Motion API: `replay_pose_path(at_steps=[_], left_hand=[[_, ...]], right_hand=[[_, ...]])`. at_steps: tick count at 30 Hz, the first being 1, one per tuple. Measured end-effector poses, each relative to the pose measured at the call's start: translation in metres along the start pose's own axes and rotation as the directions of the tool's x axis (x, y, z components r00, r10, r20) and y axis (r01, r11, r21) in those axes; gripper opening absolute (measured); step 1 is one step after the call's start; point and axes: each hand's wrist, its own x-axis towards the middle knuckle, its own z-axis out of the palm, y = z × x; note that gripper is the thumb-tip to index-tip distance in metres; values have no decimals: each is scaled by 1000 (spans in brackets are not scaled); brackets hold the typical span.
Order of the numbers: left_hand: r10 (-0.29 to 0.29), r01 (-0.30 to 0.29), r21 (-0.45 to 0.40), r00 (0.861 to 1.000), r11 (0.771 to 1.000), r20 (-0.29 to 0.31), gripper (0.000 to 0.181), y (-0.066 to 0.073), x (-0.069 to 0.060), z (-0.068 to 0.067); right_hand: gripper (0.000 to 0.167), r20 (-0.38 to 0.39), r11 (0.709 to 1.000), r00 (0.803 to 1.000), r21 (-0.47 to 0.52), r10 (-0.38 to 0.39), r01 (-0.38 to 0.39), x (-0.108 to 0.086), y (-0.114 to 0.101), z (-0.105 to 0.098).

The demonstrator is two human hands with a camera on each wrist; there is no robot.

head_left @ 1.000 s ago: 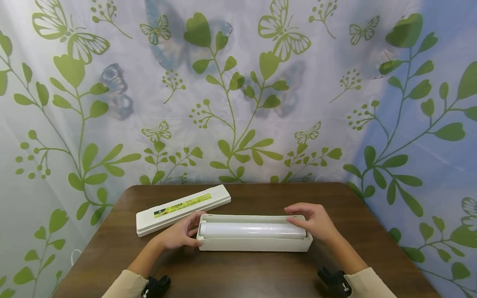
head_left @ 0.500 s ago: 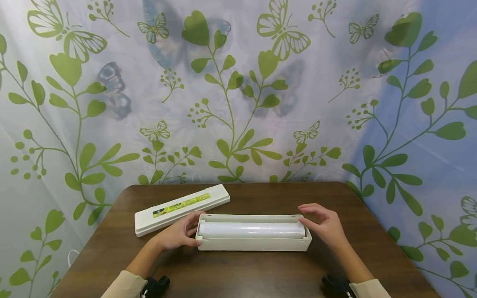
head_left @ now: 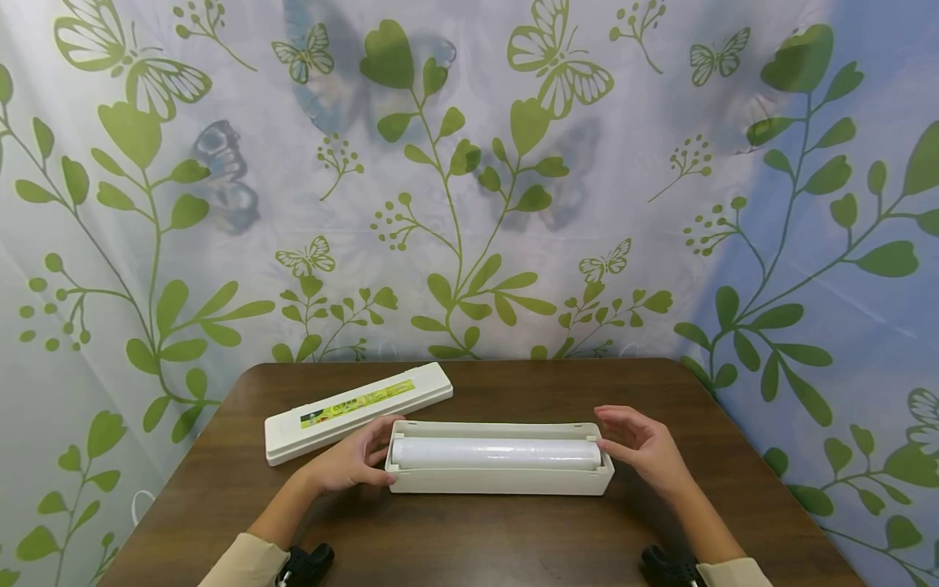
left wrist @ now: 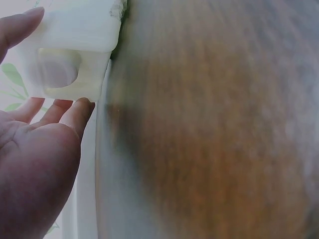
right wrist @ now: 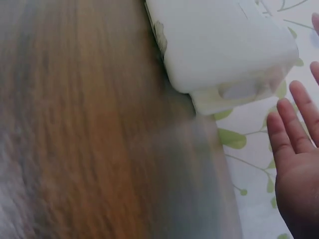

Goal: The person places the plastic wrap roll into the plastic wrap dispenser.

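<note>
An open white cling film box lies lengthwise on the table in the head view. Inside it rests a white roll of cling film. My left hand holds the box's left end, thumb at the front corner and fingers at the back corner. The left wrist view shows the fingertips against the box end, which has a cutout. Beside the right end is my right hand; in the right wrist view its fingers are fairly straight and apart from the box.
The box's white lid, with a yellow-green label, lies slanted on the brown wooden table behind my left hand. A curtain printed with green leaves and butterflies hangs at the table's back edge. Black wrist devices sit near both sleeves.
My right hand has moved off the box's right end, outward to the right. My left hand, the box, the roll and the lid stay in place.
</note>
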Motion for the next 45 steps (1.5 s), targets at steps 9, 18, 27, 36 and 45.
replay_pose_path(at_steps=[9,18,27,36,45], left_hand=[[3,-3,-13,1000,1000,-3,99,2,0,0],[-5,5,-23,1000,1000,-1,101,2,-1,1],[-16,16,2,1000,1000,-1,101,3,-1,2],[-26,26,-9,1000,1000,0,101,1,-2,0],[-31,32,35,999,999,-23,105,0,-6,1]], right_hand=[[65,184,993,982,102,35,-55,-3,10,-11],[79,306,978,943,116,133,-176,-4,11,-15],[89,334,976,928,76,167,-203,-3,13,-15],[96,347,972,916,43,202,-230,-4,16,-14],[102,401,963,895,93,196,-252,-5,22,-13]])
